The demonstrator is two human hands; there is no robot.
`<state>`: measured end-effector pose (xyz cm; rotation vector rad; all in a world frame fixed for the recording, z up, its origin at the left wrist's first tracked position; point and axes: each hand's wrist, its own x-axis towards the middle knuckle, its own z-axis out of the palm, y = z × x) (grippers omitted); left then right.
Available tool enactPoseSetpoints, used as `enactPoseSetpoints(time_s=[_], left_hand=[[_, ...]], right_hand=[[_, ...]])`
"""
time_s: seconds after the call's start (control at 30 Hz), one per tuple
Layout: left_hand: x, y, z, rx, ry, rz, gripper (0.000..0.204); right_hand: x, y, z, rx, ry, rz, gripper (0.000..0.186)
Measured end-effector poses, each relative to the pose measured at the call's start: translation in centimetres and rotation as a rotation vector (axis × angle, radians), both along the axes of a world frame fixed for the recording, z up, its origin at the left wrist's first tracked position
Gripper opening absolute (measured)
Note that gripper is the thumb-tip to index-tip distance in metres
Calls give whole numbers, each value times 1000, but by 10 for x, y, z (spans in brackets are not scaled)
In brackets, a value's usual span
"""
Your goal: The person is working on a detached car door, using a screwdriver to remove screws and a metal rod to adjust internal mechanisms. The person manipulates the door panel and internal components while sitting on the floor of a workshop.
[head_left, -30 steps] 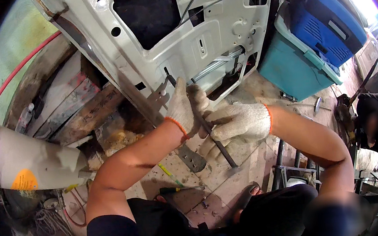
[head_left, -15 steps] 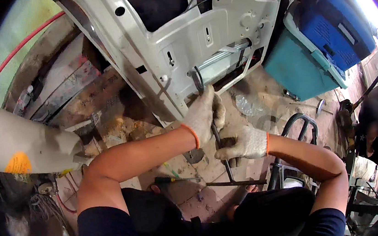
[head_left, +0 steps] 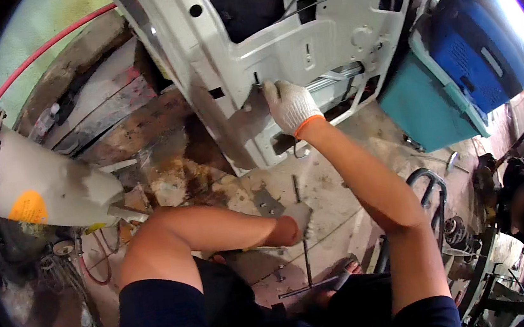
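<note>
Right hand off one rod to one door panel, grip unclear; left hand gripping that rod.

Right arm forward, left arm across me.
My gloved right hand is up front, fingers bent; my gloved left hand sits lower and closer in, elbow sharply bent, fingers mostly hidden.

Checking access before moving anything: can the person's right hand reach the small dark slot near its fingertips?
Probably yes. The right hand is up at the door panel, close beside the slot, with nothing visible between them. The left hand holds the rod lower down, apart from that spot.
</note>
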<state>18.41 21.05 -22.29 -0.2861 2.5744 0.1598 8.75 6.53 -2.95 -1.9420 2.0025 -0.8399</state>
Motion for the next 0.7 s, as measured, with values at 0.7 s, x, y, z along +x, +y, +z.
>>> enactPoseSetpoints(time_s=[0.7], left_hand=[[19, -4, 56, 1470, 412, 2163, 38]], right_hand=[[-29, 54, -131, 216, 197, 6, 18]])
